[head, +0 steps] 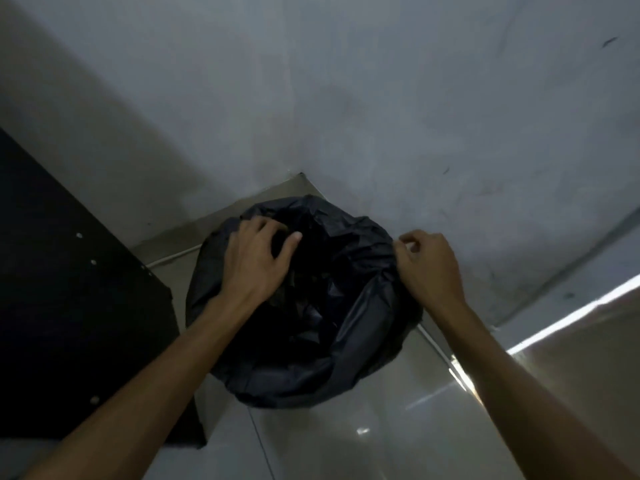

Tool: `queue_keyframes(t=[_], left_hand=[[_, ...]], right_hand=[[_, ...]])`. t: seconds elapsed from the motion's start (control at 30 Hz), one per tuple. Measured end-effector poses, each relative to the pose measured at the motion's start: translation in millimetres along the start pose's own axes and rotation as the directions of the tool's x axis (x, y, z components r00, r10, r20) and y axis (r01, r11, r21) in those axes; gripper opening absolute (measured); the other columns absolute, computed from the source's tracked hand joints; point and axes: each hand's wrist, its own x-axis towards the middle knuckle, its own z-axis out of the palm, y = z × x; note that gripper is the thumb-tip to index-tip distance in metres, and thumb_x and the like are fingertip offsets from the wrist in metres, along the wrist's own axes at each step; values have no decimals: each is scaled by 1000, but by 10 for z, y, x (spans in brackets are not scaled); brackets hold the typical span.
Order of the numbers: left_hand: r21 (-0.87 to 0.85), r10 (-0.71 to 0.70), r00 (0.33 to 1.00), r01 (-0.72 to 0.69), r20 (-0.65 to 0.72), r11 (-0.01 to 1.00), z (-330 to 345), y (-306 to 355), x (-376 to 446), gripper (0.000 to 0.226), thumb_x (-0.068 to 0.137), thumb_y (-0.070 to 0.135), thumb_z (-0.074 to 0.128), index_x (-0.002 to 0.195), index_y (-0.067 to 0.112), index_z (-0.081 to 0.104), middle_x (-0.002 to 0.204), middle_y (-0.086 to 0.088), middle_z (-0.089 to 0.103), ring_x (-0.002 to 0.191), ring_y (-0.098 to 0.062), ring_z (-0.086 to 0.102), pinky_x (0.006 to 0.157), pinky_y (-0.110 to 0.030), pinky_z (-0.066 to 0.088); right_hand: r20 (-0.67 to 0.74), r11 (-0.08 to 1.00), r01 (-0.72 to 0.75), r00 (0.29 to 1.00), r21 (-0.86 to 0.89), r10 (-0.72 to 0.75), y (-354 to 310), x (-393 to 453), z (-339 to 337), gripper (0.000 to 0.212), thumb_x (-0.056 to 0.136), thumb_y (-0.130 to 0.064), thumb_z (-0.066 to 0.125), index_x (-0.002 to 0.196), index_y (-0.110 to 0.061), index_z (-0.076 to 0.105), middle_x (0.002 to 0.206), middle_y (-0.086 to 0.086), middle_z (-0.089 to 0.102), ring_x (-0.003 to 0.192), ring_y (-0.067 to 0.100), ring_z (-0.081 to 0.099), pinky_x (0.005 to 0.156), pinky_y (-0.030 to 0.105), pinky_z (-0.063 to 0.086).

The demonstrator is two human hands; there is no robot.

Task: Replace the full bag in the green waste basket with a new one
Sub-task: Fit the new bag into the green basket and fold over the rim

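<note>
Black bag (311,341) covers basket, probably the old one. Left hand (258,258) open inside its mouth; right hand (429,268) pinches rim. Removal and relining remain.

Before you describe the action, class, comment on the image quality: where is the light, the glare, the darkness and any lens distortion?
Head view: dim overall; a bright glare strip crosses the glossy floor at right; the black bag swallows detail, so its contents are unreadable; the dark cabinet at left is nearly featureless; wide-angle bending slants the walls; the left hand and right hand look slightly soft.
</note>
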Motion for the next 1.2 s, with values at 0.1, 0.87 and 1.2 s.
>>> queue_keyframes(t=[0.1, 0.87, 1.2], left_hand=[[-181, 17, 986, 14, 164, 983, -82, 355, -465, 48, 88, 67, 47, 103, 25, 67, 106, 8, 59, 101, -12, 54, 85, -30, 46], [145, 415, 881, -452, 226, 880, -45, 705, -1221, 51, 82, 60, 53, 110, 19, 62, 97, 1, 62, 89, -21, 60, 73, -33, 42], [-646, -870, 293, 762, 396, -37, -335, 81, -1328, 61, 95, 52, 50, 137, 8, 51, 137, -14, 55, 121, -34, 55, 102, -47, 48]], right_hand=[[34, 984, -175, 984, 12, 175, 96, -524, -156, 33, 93, -39, 56, 112, -13, 64, 103, 11, 66, 95, 29, 64, 76, 28, 44], [377, 419, -669, 715, 614, 589, -55, -1013, -3, 10, 92, -10, 52, 94, -8, 61, 77, 8, 54, 61, 16, 45, 58, 32, 49], [295, 740, -504, 863, 445, 410, -273, -1181, 125, 34, 88, -28, 67, 113, -5, 68, 103, 12, 71, 93, 31, 68, 85, 48, 57]])
